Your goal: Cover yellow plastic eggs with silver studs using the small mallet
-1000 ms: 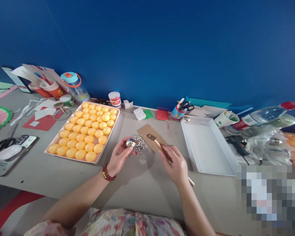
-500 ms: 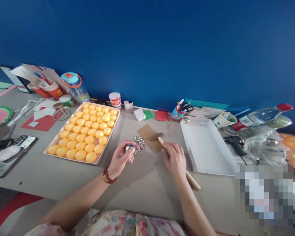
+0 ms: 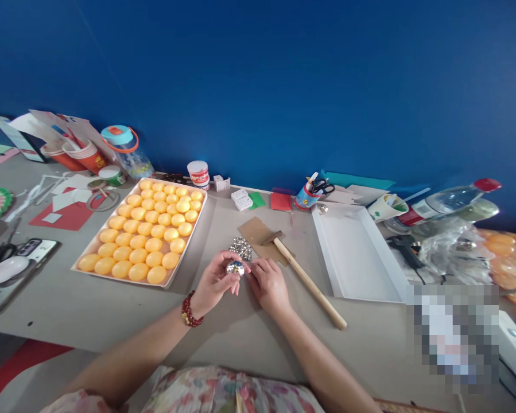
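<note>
My left hand [image 3: 214,282] is closed around a shiny silver ball [image 3: 235,268], held over the near side of a pile of small silver beads [image 3: 240,248]. Close beside it, my right hand [image 3: 270,285] has its fingers curled together and its fingertips by the ball; what they hold, if anything, is hidden. A hammer [image 3: 309,281] with a wooden handle lies to the right of my right hand, its head on a piece of brown cardboard [image 3: 254,230].
To the left stands a shallow box [image 3: 168,283] of orange balls. A white box lid [image 3: 352,246] with a small silver piece in its far corner lies at right. Along the blue wall are a pen cup [image 3: 306,198], a white tub [image 3: 198,174] and a water bottle [image 3: 131,158].
My right hand has let go of the hammer and moved left to the silver ball. The hammer now rests on the table. My left hand has shifted slightly right and nearer with the ball.
</note>
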`<state>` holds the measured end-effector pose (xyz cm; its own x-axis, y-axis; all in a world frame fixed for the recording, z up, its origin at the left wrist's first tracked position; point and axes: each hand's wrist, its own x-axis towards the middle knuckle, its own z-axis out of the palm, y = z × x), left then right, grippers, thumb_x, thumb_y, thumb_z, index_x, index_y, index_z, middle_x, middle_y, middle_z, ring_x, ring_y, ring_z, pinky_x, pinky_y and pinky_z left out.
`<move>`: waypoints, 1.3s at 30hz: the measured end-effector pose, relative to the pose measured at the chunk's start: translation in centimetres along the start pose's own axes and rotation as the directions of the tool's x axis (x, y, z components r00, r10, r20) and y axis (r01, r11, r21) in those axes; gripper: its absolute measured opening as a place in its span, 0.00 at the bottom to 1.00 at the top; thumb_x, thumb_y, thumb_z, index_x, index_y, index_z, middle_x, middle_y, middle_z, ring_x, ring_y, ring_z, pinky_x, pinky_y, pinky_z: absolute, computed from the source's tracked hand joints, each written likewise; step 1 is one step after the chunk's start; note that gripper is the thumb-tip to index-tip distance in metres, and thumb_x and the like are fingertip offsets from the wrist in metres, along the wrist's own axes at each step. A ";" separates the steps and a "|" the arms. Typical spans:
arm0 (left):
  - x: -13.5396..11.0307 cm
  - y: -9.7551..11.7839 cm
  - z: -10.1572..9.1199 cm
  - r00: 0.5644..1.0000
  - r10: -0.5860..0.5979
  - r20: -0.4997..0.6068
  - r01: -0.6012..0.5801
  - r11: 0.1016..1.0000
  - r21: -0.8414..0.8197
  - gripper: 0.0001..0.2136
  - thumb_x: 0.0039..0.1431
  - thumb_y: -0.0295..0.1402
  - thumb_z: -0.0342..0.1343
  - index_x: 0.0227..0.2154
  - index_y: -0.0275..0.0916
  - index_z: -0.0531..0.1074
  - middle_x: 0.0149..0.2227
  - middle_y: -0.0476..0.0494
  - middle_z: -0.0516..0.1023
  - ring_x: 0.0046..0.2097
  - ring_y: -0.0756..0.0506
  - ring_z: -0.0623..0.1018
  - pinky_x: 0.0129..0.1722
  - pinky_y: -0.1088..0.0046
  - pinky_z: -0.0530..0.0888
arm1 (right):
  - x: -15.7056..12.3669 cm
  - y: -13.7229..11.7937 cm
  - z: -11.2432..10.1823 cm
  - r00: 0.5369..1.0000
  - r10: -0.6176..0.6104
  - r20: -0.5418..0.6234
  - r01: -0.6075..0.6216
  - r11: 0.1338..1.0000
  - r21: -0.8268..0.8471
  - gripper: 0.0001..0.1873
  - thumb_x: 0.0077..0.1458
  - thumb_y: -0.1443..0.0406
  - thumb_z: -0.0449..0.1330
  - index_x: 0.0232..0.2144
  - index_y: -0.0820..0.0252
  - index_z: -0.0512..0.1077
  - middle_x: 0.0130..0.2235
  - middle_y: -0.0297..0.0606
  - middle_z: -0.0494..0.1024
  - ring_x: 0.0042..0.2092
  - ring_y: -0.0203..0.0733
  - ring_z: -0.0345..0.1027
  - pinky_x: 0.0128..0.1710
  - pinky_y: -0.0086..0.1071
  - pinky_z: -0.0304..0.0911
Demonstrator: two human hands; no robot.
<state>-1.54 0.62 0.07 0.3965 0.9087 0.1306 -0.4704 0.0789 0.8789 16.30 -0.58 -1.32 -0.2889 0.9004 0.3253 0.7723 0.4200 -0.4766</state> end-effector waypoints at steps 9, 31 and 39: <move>-0.2 0.6 0.8 0.990 -0.138 0.033 0.137 0.990 0.041 0.16 0.58 0.30 0.62 0.48 0.40 0.68 0.49 0.40 0.77 0.31 0.52 0.79 0.33 0.73 0.78 | -0.9 1.1 -0.9 0.957 0.289 -0.037 -0.252 0.885 0.390 0.05 0.60 0.66 0.57 0.34 0.57 0.73 0.36 0.39 0.80 0.35 0.43 0.74 0.38 0.34 0.68; -0.3 -0.1 0.6 0.988 -0.149 0.037 0.146 0.988 0.057 0.20 0.56 0.31 0.64 0.51 0.42 0.67 0.45 0.42 0.72 0.37 0.48 0.76 0.36 0.68 0.80 | -1.2 0.6 -2.7 0.856 0.426 0.294 -0.384 0.141 0.912 0.07 0.50 0.61 0.71 0.30 0.57 0.78 0.30 0.33 0.77 0.31 0.35 0.68 0.34 0.29 0.64; -0.4 -0.2 0.4 0.980 -0.191 0.053 0.180 0.969 0.170 0.19 0.62 0.34 0.58 0.55 0.41 0.67 0.40 0.44 0.72 0.33 0.51 0.75 0.33 0.73 0.77 | -1.2 -0.8 -2.7 0.901 0.289 0.324 -0.365 0.101 0.926 0.02 0.54 0.63 0.68 0.32 0.54 0.80 0.35 0.33 0.75 0.33 0.35 0.68 0.37 0.30 0.64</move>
<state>-1.28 0.12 0.00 0.5201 0.8540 -0.0159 -0.2500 0.1700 0.9532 17.50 -2.32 0.86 -0.2205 0.9693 -0.1089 -0.3401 -0.1811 -0.9228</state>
